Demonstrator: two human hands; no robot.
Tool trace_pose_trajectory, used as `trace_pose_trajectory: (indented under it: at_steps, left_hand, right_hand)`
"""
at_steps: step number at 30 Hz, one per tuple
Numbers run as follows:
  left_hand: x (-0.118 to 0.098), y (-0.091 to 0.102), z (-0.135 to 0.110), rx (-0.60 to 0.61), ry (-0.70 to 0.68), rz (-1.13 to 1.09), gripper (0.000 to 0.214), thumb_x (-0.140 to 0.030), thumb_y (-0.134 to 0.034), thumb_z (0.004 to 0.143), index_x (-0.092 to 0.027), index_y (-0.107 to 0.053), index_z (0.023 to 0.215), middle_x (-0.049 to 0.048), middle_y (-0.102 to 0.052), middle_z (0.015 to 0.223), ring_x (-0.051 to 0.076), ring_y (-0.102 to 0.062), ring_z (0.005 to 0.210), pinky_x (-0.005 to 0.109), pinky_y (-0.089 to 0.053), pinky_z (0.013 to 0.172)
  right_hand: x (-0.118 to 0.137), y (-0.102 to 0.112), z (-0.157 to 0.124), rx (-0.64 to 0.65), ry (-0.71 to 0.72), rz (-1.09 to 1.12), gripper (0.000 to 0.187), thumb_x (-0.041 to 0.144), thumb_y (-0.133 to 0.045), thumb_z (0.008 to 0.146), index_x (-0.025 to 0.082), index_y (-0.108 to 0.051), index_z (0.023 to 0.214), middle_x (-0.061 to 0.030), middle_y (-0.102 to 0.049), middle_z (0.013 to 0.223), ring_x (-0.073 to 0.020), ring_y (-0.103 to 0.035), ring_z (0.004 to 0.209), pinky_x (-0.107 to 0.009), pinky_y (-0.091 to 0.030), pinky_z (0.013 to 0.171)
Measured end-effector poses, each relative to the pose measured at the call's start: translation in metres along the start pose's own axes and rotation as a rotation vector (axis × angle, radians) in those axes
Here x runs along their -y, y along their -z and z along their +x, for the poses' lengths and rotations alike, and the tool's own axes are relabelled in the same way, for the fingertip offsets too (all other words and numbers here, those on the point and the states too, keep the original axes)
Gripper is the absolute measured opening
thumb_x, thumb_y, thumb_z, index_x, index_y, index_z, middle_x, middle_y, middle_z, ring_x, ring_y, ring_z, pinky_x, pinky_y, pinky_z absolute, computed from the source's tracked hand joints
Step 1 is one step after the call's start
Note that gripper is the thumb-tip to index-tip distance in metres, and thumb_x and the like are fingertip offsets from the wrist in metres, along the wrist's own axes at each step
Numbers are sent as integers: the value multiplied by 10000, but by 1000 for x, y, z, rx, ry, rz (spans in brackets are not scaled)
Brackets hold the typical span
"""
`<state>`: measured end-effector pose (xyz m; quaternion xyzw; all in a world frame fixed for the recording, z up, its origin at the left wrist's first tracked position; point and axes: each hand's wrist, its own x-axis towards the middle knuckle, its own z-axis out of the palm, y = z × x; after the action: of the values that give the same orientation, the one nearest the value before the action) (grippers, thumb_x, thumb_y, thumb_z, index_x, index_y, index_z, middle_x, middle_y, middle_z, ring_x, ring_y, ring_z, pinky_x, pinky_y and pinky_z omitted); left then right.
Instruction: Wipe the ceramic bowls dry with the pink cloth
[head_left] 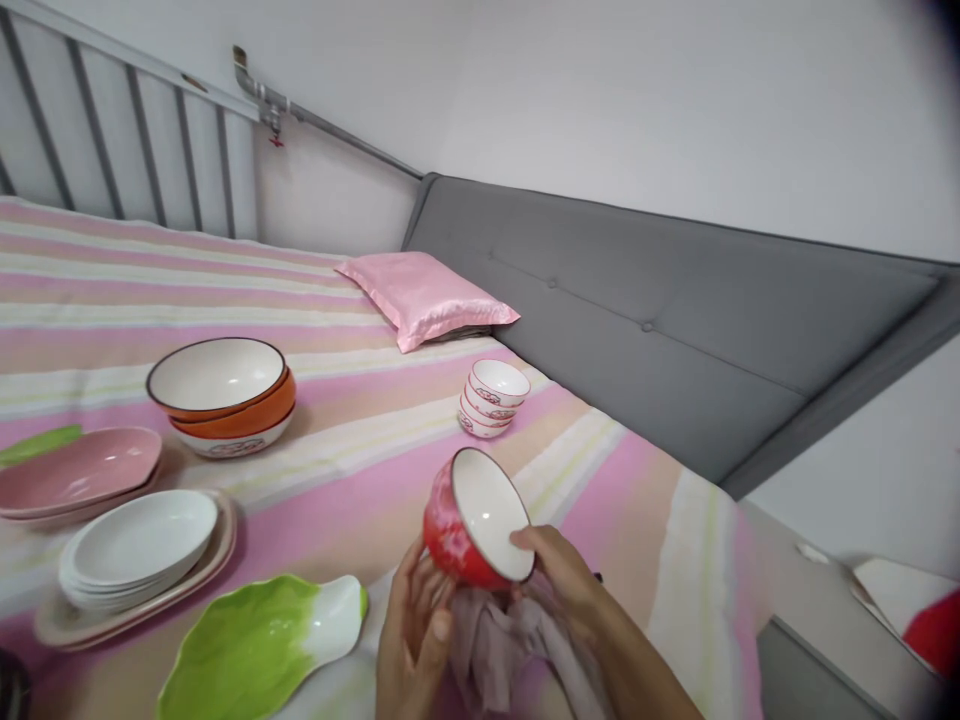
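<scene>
I hold a small red bowl with a white inside, tilted on its side over the striped bedspread. My left hand cups the bowl's red underside from below, fingers curled round it. My right hand grips the rim at the right, and a crumpled greyish-pink cloth hangs beneath the bowl, between both hands.
On the bed lie a stack of small white patterned bowls, stacked large orange-and-white bowls, pink oval dishes, white oval plates, a green leaf-shaped plate and a pink pillow. A grey headboard borders the right side.
</scene>
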<state>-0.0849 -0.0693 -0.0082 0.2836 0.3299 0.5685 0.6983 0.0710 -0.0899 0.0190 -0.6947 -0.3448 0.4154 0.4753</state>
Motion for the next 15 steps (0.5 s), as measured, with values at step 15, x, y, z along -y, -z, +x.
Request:
trace_pose_trajectory:
  at_steps: [15]
  left_hand:
    - [21, 25, 18, 93, 296, 121, 705, -701, -639, 608, -147, -630, 1045, 141, -686, 1024, 303, -651, 935, 411, -488, 887]
  right_hand:
    - [0, 101, 114, -580, -330, 18, 318, 340, -442, 894, 147, -569, 674, -23, -618, 628, -100, -555, 542, -223, -397, 519]
